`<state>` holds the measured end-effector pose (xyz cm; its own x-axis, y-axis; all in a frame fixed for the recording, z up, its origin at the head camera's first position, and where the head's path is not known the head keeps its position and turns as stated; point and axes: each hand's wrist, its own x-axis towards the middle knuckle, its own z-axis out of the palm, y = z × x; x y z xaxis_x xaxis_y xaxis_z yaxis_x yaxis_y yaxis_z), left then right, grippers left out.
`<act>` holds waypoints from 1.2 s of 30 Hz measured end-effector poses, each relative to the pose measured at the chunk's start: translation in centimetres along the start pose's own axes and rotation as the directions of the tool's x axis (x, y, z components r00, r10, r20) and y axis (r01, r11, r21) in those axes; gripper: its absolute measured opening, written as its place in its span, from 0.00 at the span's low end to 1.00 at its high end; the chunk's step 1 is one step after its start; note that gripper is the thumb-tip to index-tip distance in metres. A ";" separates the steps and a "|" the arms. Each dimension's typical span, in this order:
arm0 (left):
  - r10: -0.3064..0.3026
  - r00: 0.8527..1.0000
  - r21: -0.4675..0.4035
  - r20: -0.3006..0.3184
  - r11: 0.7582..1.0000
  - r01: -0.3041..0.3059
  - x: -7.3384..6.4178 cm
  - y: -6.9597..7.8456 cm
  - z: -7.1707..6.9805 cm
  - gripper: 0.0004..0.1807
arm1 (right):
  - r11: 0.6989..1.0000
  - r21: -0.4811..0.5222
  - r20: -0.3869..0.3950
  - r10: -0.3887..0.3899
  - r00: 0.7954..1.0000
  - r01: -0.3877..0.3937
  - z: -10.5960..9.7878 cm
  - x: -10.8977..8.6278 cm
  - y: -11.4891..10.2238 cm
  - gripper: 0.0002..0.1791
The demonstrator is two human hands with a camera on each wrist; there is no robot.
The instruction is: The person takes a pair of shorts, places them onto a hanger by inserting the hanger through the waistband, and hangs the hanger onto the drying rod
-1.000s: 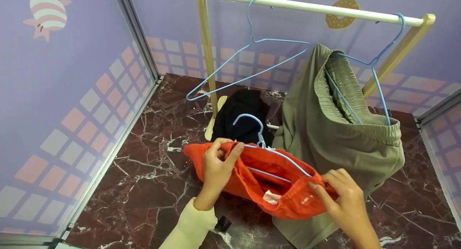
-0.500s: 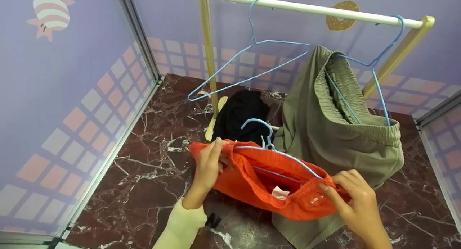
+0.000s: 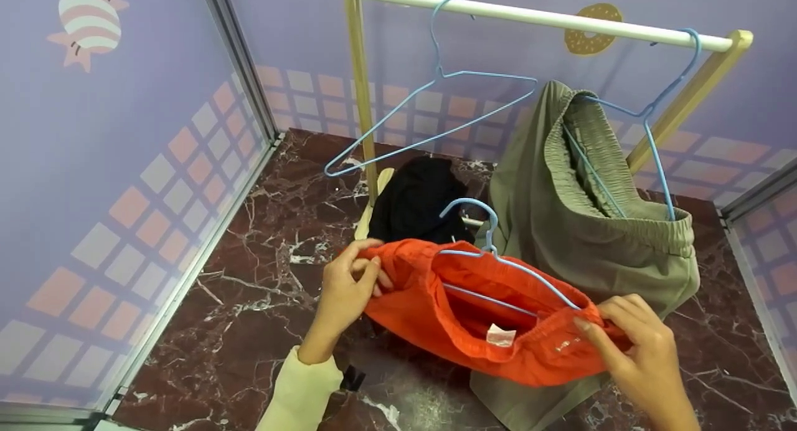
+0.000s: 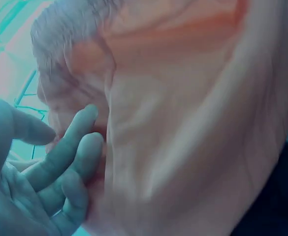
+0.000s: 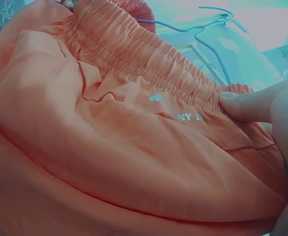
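Orange pants (image 3: 429,322) with a gathered elastic waistband hang between the two hands in the head view, waist opening upward. A light blue hanger (image 3: 492,232) sits inside the waist, its hook sticking up. A white label (image 3: 500,336) shows inside the waistband. My left hand (image 3: 342,288) holds the left end of the waist; in the left wrist view its bent fingers (image 4: 87,147) lie against the cloth. My right hand (image 3: 647,350) pinches the right end, with the thumb (image 5: 247,104) on the waistband near white lettering (image 5: 190,117) and the other fingers mostly hidden behind.
A clothes rack with a white rail (image 3: 529,15) stands behind. On it hang a bare blue hanger (image 3: 436,136) and khaki pants (image 3: 535,232) reaching the floor. Black cloth (image 3: 417,200) lies at the rack's left foot. Patterned panels (image 3: 124,169) enclose the marble floor (image 3: 236,331).
Both hands, the orange pants and the hanger have shifted. The right hand and hanger moved right; the left hand moved left along the waist, drawing the waistband wider.
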<state>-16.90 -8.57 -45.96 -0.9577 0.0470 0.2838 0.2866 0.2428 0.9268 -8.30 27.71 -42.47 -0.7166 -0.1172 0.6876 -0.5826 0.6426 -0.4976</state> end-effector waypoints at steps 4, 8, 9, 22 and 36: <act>0.052 0.996 0.111 -0.078 0.993 -0.044 -0.1 1.1 -0.5 0.06 | 1.000 0.019 0.003 -0.004 1.000 0.004 -0.3 -0.1 0.5 0.12; 0.048 0.993 0.143 -0.106 0.989 -0.032 -0.1 1.4 -0.9 0.06 | 0.999 0.036 -0.001 -0.008 1.000 0.008 -0.5 -0.1 0.7 0.11; 0.047 0.993 0.143 -0.110 0.989 -0.031 -0.1 1.4 -1.0 0.06 | 0.999 0.037 -0.002 -0.006 1.000 0.006 -0.6 0.0 0.7 0.11; 0.045 0.993 0.127 -0.110 0.991 -0.031 0.1 -1.4 -1.3 0.10 | 0.996 0.089 0.010 0.025 1.000 -0.026 -1.5 1.0 -0.8 0.14; 0.027 0.991 0.171 -0.130 0.985 -0.004 0.2 -3.2 -2.0 0.10 | 0.996 0.073 0.026 0.053 0.998 -0.055 -1.9 0.4 0.4 0.17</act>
<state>-17.98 -11.28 -48.35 -0.9383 -0.0731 0.3381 0.2821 0.4043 0.8701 -8.08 29.40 -41.37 -0.7561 -0.1021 0.6464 -0.5688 0.5911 -0.5719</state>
